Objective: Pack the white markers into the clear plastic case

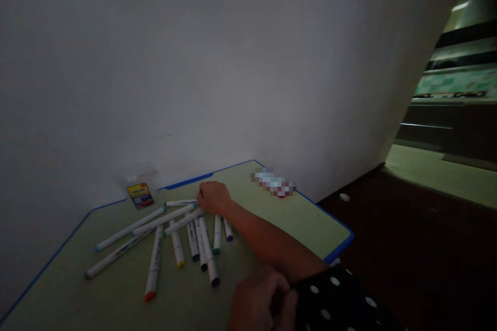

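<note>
My right hand [214, 197] reaches over the table [295, 227] with its fingers curled closed at the end of a white marker [180, 202]. Its fingertips are hidden, so the exact grip is hard to see. Several more white markers lie fanned out beside and below that hand, among them an orange-ended marker [154, 266], a yellow-ended marker [177, 245] and a green-ended marker [217, 235]. Near the bottom edge, my left hand [258, 300] is closed, with its fingers against the cuff of the black polka-dot sleeve [330, 295] on my right arm.
A clear packet with a yellow and blue label [140, 195] is by the wall [233, 88] at the table's back left. A blurred-out item [272, 182] lies near the back right edge. On the dark floor [373, 227] is a small white object [344, 197].
</note>
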A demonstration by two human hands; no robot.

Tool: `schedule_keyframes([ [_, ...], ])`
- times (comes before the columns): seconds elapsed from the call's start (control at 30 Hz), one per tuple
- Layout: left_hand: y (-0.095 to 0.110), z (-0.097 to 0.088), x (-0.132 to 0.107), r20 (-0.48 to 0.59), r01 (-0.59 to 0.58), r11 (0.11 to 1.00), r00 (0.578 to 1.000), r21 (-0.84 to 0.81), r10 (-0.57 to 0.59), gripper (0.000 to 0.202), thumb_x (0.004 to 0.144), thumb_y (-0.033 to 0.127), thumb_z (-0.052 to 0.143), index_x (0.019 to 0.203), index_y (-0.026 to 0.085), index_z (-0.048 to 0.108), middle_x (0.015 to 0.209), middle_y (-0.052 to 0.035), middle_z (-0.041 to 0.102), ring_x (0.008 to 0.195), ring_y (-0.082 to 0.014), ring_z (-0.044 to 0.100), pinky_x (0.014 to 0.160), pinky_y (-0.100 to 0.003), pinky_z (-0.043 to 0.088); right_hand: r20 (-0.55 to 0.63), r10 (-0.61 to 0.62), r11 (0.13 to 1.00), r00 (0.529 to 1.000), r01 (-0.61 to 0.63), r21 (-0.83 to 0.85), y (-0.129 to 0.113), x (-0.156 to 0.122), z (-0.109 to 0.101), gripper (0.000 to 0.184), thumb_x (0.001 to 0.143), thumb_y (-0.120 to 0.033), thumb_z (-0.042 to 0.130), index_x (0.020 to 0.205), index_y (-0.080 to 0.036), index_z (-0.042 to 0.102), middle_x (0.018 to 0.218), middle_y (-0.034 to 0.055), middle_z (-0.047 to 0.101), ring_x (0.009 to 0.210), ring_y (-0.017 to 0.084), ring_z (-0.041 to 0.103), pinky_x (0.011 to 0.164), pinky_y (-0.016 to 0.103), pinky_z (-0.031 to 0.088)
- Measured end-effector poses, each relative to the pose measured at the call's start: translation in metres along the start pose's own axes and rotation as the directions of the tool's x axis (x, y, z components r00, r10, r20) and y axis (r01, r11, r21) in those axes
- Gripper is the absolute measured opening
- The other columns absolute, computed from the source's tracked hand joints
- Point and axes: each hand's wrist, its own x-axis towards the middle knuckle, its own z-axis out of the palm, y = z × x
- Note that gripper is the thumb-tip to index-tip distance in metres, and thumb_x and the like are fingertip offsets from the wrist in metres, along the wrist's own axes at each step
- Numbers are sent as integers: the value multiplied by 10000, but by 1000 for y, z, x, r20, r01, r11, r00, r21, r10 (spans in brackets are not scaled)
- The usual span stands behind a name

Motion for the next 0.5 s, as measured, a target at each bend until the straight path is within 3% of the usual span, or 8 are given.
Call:
schedule_keyframes([
  [0.17, 12, 16, 3, -55, -75, 994, 995, 80, 79, 151, 753, 210, 451, 632, 197, 539, 517, -3, 510, 457, -108, 458, 407, -216, 320, -16, -19, 1000, 1000, 20, 16, -7, 2, -5, 195, 787, -226, 380, 818, -158, 560, 846, 75, 620, 783, 187, 560, 658, 273, 395],
  [0.23, 18, 12, 11, -26, -139, 982, 989, 127, 143, 212, 777, 227, 435, 590, 198, 530, 474, 8, 492, 416, -95, 431, 383, -213, 291, -13, -17, 1000, 1000, 17, 20, -6, 5, -7, 183, 783, -212, 383, 789, -160, 558, 820, 68, 619, 766, 179, 554, 645, 262, 376],
  [0.3, 17, -11, 19, -59, -180, 960, 979, 216, 197, 214, 770, 246, 455, 571, 193, 514, 473, 6, 497, 426, -98, 434, 398, -219, 296, -35, -15, 999, 999, 16, 32, -3, 5, -7, 182, 794, -213, 377, 777, -163, 551, 804, 59, 614, 744, 169, 546, 635, 254, 359],
  [0.37, 2, -48, 22, -86, -231, 917, 959, 326, 272, 127, 733, 252, 494, 627, 190, 527, 571, -12, 553, 536, -126, 495, 491, -240, 359, -68, -34, 998, 997, 37, 52, 1, 1, -5, 178, 804, -217, 375, 771, -167, 543, 786, 49, 605, 722, 158, 534, 631, 247, 345],
  [0.43, -26, -89, 22, -113, -150, 886, 969, 439, 220, 87, 752, 177, 459, 705, 179, 531, 673, -24, 575, 655, -141, 521, 614, -268, 396, -103, -77, 994, 992, 84, 64, 5, -6, -1, 151, 798, -213, 395, 764, -167, 535, 761, 41, 591, 719, 153, 520, 643, 242, 335],
  [0.5, -63, -121, 20, -82, -106, 833, 981, 543, 178, 106, 763, 158, 437, 717, 171, 532, 705, -35, 574, 691, -150, 516, 638, -277, 401, -158, -107, 990, 982, 120, 80, 9, -12, 3, 132, 795, -192, 401, 762, -166, 526, 752, 39, 575, 724, 148, 504, 657, 237, 329],
])
